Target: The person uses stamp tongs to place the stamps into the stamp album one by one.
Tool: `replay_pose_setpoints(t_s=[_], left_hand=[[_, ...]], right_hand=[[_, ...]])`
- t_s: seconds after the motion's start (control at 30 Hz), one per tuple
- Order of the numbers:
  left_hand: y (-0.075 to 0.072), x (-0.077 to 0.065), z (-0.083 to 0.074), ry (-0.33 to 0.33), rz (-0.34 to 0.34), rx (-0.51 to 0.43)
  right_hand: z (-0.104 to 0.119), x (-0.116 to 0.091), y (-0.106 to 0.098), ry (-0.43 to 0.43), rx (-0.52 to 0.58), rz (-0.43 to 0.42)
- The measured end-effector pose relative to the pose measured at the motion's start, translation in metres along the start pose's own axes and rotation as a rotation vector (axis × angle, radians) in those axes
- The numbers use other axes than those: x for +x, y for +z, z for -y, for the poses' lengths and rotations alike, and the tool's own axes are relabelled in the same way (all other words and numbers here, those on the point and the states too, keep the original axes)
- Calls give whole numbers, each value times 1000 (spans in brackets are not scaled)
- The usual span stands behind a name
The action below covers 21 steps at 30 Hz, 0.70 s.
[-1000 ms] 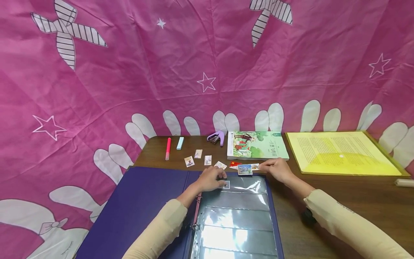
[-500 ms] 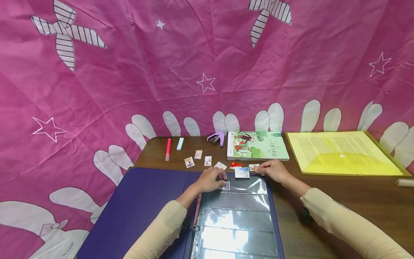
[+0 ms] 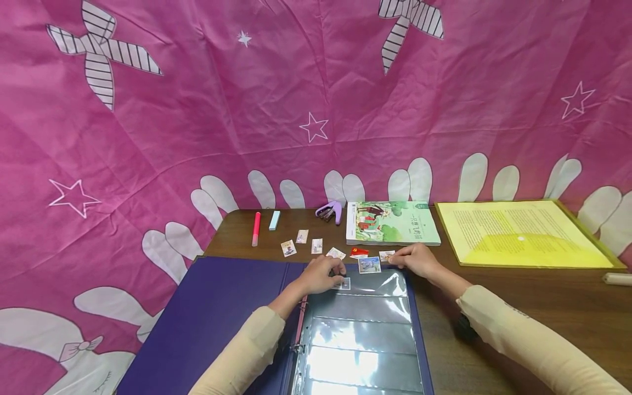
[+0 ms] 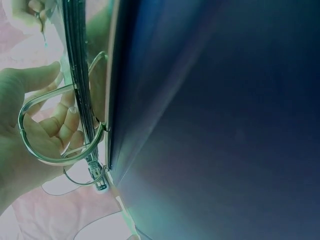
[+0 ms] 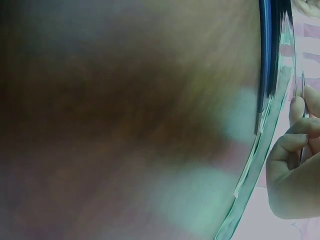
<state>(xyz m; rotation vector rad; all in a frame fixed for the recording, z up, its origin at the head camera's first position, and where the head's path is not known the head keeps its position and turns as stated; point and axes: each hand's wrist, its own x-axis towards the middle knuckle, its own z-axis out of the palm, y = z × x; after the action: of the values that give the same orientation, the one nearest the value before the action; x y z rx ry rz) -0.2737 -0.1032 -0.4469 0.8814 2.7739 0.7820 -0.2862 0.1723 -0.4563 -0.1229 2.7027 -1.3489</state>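
Note:
The ring binder [image 3: 227,307] lies open, with a clear pocket page [image 3: 362,307] on its right side. My left hand [image 3: 321,273] rests at the page's top left, fingers loosely bent, thumb beside a small stamp [image 3: 345,283] in the top pocket. In the left wrist view, a metal binder ring [image 4: 22,120] crosses in front of that hand. My right hand [image 3: 417,260] pinches slim metal tweezers [image 5: 303,82]. A blue picture stamp [image 3: 369,265] is at the page's top edge, left of those fingers; the tweezers' grip on it is too small to see.
Behind the binder lie several loose stamps [image 3: 317,246], including a red one [image 3: 359,252]. Farther back are a red marker [image 3: 256,229], a light-blue stick [image 3: 274,220], a purple stapler [image 3: 329,212] and a green book [image 3: 392,222]. A yellow folder [image 3: 523,233] lies to the right.
My right hand has shifted slightly left and toward me. The blue picture stamp has moved the same way to the page's top edge and changed its tilt. My left hand stays in place.

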Motion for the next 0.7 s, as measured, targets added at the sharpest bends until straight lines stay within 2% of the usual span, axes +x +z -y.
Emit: replay_pose_setpoints(t_s=[0.13,0.33,0.43,0.57,0.7], left_hand=[[2,0,1,-6,-3,1],[2,0,0,-6,-3,-6],[2,0,-1,-8,-2,-17],[2,0,0,-12,-5,-23],[2,0,0,-14,-11,-20]], right_hand=[[-1,1,0,5,11,29],[1,2,-5,-86,-137,56],[3,1,-8,-102,-190,68],[5,0,-10,-120,-203,101],[5,1,-11,-143,-169,129]])
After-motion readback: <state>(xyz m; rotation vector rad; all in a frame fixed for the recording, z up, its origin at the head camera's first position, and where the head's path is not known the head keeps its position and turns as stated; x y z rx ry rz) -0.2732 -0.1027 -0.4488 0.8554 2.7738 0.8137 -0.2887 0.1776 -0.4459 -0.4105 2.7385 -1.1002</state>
